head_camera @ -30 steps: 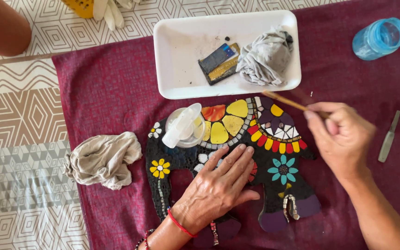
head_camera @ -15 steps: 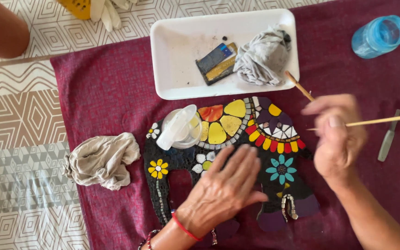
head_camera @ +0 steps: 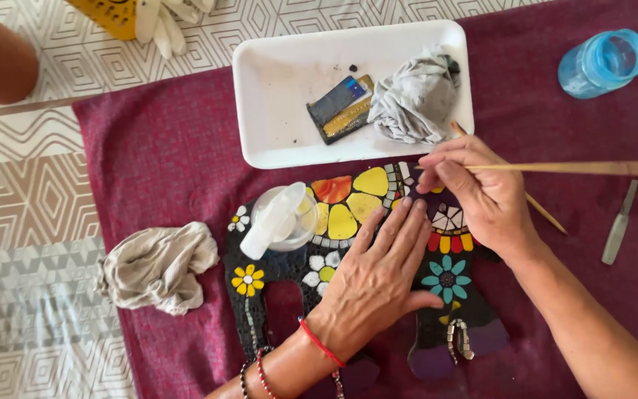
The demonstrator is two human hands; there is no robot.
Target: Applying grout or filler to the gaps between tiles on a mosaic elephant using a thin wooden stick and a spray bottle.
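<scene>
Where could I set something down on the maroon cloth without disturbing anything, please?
Bare maroon cloth lies left of the white tray, above the crumpled rag. It is crowded around the mosaic elephant, where the left hand and right hand work.

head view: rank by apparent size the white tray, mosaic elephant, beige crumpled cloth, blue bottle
1. Mosaic elephant plaque with coloured tiles, partly under both hands, so its extent is a guess.
2. White rectangular plastic tray, close to it in size; order unsure.
3. Beige crumpled cloth.
4. Clear blue plastic bottle, smallest.
</scene>
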